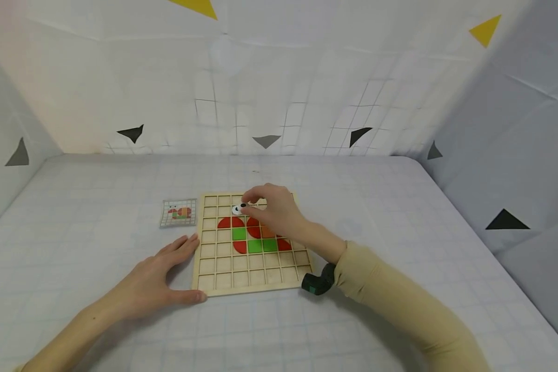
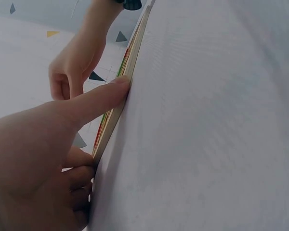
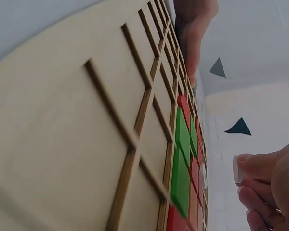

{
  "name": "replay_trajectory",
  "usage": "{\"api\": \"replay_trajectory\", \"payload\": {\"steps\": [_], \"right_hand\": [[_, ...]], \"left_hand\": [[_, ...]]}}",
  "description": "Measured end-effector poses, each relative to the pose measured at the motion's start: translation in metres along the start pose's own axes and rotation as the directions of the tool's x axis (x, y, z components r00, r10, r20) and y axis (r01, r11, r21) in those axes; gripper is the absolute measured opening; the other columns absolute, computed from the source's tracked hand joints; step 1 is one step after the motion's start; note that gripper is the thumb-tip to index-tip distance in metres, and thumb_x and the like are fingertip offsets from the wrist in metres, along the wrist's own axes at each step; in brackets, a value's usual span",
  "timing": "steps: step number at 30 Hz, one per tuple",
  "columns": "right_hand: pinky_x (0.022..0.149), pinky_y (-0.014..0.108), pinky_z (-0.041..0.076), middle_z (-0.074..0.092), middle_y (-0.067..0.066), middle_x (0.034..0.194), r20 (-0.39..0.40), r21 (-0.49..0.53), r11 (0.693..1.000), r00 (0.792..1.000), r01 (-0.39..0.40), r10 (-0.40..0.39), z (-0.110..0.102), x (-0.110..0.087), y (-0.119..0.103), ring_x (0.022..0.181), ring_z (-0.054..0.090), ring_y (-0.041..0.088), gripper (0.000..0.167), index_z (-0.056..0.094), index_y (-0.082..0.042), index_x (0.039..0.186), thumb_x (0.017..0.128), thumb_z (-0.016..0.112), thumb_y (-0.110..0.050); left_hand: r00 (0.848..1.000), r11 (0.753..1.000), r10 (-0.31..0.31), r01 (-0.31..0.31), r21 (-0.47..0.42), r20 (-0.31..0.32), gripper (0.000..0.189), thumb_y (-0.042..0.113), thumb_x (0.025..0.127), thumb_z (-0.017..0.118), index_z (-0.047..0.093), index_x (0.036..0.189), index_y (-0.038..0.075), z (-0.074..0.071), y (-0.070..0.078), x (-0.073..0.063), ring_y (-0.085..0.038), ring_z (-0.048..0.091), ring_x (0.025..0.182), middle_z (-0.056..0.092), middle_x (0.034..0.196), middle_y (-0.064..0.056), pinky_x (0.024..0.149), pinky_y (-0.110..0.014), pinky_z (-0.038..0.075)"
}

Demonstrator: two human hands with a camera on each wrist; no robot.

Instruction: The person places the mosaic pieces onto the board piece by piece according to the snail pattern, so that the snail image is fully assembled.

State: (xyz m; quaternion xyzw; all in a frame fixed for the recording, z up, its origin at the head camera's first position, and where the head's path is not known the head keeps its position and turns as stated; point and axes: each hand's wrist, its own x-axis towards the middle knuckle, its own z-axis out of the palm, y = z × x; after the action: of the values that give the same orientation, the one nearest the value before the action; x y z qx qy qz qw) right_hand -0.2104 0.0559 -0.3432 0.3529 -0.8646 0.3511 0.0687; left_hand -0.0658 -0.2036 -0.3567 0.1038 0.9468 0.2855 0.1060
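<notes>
A wooden grid board [image 1: 214,281] lies flat, holding red, green and orange tiles. My right hand [image 1: 279,212] is over its back part, pinching a small white eye tile with a black dot [image 3: 237,170] between thumb and forefinger. A similar white eye tile [image 1: 235,210] sits in a cell just beside those fingertips. My left hand [image 1: 155,284] rests at the board's left side, thumb [image 2: 106,98] on the front left corner and fingers by the left edge. Two green tiles [image 1: 262,245] lie in a row, with red quarter-round tiles [image 1: 239,247] at either end.
A small pattern card [image 1: 177,213] lies left of the board, printed with a coloured figure on a grid. A black strap-like device [image 1: 318,281] hangs at my right wrist, close to the board's front right corner. White sheeting with dark triangles [image 1: 507,219] surrounds the table.
</notes>
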Motion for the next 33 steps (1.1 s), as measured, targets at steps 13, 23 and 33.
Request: {"api": "replay_trajectory", "payload": {"steps": [13,23,33], "right_hand": [[0.081,0.026,0.055,0.075,0.003,0.1,0.121,-0.074,0.997,0.993,0.002,0.007,0.029,0.024,-0.009,0.092,0.068,0.016,0.02,0.075,-0.007,0.108,0.091,0.075,-0.019],[0.079,0.027,0.054,0.075,0.003,0.096,0.125,-0.079,0.996,0.991,0.046,-0.036,0.036,0.025,-0.006,0.09,0.068,0.016,0.016,0.076,-0.008,0.106,0.092,0.073,-0.016],[0.077,0.029,0.053,0.075,0.004,0.097,0.099,-0.067,0.997,0.994,0.042,-0.036,0.04,0.023,-0.005,0.09,0.067,0.017,0.017,0.075,-0.008,0.108,0.093,0.071,-0.013]], "left_hand": [[1.0,1.0,0.013,-0.013,0.0,0.0,0.111,0.078,0.069,0.072,0.031,0.158,0.026,-0.001,0.001,0.0,-0.048,0.035,0.142,0.029,0.163,-0.014,0.102,-0.071,0.036],[1.0,1.0,0.012,-0.012,0.007,-0.003,0.112,0.077,0.069,0.072,0.03,0.159,0.026,0.0,0.0,-0.001,-0.048,0.034,0.143,0.029,0.163,-0.014,0.102,-0.071,0.036],[1.0,1.0,-0.001,0.001,0.001,0.003,0.112,0.077,0.068,0.072,0.028,0.159,0.028,0.0,0.0,0.0,-0.047,0.033,0.144,0.028,0.164,-0.013,0.103,-0.071,0.035]]}}
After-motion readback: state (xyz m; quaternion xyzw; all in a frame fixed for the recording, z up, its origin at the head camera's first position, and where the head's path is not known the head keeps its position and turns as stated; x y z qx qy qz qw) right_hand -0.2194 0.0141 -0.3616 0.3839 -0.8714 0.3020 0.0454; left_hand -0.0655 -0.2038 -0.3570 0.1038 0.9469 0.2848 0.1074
